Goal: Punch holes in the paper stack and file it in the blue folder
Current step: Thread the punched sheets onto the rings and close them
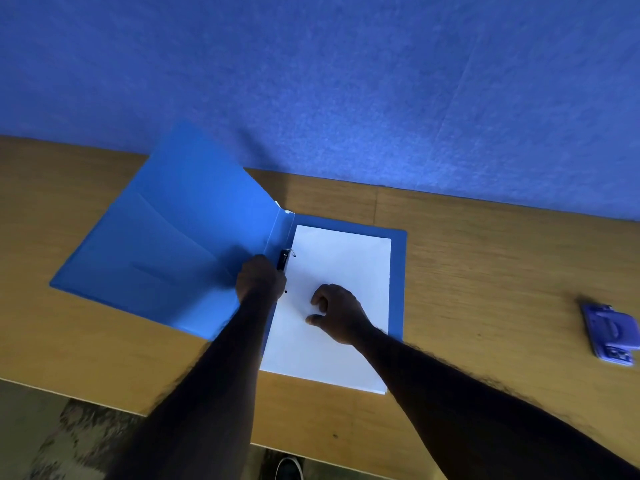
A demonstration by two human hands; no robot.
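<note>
The blue folder (166, 244) lies open on the wooden desk, its left cover raised slightly. The white paper stack (343, 268) lies on the folder's right half, its near end hanging past the folder's edge. A punched hole shows at the stack's left margin. My left hand (260, 278) is at the spine, fingers curled over the black ring clip (284, 259); what the fingers grip is hidden. My right hand (337, 313) rests on the paper with fingers loosely curled and holds nothing.
A purple hole punch (611, 334) lies at the desk's right side. A blue fabric partition (346, 81) stands behind the desk. The wooden desk (485, 254) has its near edge at the bottom, with floor and a shoe below.
</note>
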